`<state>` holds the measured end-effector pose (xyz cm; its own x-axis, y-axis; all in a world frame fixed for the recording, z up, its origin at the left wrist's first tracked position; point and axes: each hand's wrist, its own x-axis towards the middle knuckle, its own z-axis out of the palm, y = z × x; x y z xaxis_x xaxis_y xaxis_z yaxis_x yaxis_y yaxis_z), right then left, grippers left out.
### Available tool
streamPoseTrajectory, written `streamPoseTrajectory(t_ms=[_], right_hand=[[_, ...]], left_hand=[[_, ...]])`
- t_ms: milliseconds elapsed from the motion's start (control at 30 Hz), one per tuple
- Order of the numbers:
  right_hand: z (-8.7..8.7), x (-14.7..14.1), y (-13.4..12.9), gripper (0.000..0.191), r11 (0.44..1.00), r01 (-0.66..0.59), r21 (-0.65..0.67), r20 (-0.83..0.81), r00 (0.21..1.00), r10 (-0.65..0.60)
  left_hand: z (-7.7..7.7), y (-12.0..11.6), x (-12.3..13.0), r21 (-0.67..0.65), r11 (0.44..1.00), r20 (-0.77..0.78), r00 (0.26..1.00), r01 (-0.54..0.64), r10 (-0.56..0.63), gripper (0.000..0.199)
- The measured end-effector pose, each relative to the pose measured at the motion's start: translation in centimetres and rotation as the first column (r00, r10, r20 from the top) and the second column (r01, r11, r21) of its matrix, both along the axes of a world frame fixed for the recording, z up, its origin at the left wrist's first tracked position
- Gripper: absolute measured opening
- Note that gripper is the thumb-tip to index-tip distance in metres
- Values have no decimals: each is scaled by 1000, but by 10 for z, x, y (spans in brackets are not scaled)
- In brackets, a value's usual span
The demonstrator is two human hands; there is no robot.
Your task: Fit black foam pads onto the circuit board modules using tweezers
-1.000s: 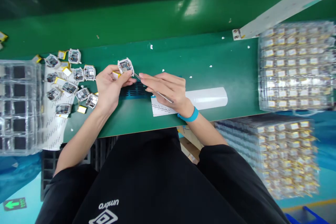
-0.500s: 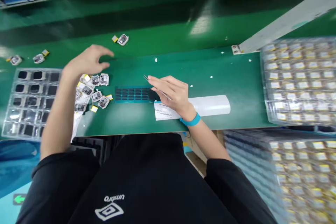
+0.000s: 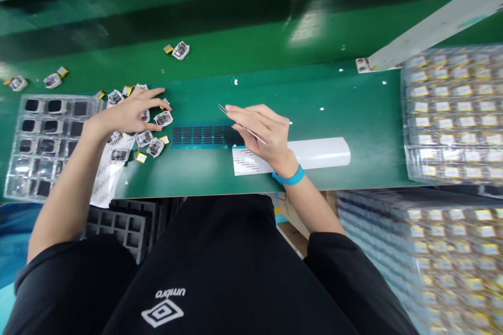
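Observation:
My left hand (image 3: pixel 137 110) lies over a cluster of small white electronic modules, its fingers spread. Its fingertips reach one white module (image 3: pixel 163 118) at the cluster's right side; whether they touch it I cannot tell. In my right hand (image 3: pixel 265 133) is a pair of metal tweezers (image 3: pixel 244 126), tips pointing up and left with nothing visible between them. Left of that hand lies a teal strip with rows of thin black pieces (image 3: pixel 200 136). A white label sheet (image 3: pixel 318 153) with a curled end rests under my right wrist.
A clear tray (image 3: pixel 23 167) with dark-faced pieces stands at the left. Stacked clear trays (image 3: pixel 440 115) fill the right side, beside a white post (image 3: pixel 432 26). Single modules (image 3: pixel 181 51) lie farther back. A printed paper (image 3: pixel 104 183) hangs near the front edge.
My left hand has come down onto the cluster of modules, and some of them have shifted. My right hand still holds the tweezers in nearly the same place.

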<state>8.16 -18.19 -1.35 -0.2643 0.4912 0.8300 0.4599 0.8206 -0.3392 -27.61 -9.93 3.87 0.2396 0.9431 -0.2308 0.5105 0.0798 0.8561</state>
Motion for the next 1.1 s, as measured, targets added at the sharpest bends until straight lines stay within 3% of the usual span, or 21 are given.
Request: streamPoseTrajectory(t_ms=[167, 300, 433, 533, 667, 767, 833, 967, 1100], right_hand=[[3, -1, 1, 28, 1000, 9, 30, -6, 1000, -9], [3, 1, 1, 31, 1000, 5, 3, 17, 1000, -5], [2, 1, 0, 29, 1000, -10, -8, -12, 1000, 10], [2, -1, -1, 27, 1000, -9, -15, -38, 999, 8], [3, -5, -6, 26, 981, 33, -193, -102, 993, -53], [7, -7, -9, 34, 930, 65, -361, -138, 983, -122], [11, -8, -11, 39, 893, 101, -438, -160, 969, -188], [16, -8, -13, 37, 880, 104, -463, -167, 965, -201], [13, -9, -13, 32, 912, 74, -405, -128, 982, -136]], left_hand=[[1, 0, 8, -55, 998, 120, 992, -39, 46, 63], [-4, 1, 5, 91, 996, -104, 994, -15, 25, 55], [-14, -7, 2, 261, 963, -204, 971, -71, 127, 47], [-20, -15, 16, 302, 935, -27, 979, -187, 204, 36], [-26, -25, 65, 232, 914, 334, 909, -334, 248, 38], [-25, -36, 109, 98, 963, 501, 849, -252, 171, 34], [-21, -47, 133, 80, 984, 548, 832, -160, 91, 30], [-14, -71, 158, 273, 960, 421, 905, -65, -58, 23], [-12, -87, 163, 344, 939, 284, 955, -25, -79, 16]])
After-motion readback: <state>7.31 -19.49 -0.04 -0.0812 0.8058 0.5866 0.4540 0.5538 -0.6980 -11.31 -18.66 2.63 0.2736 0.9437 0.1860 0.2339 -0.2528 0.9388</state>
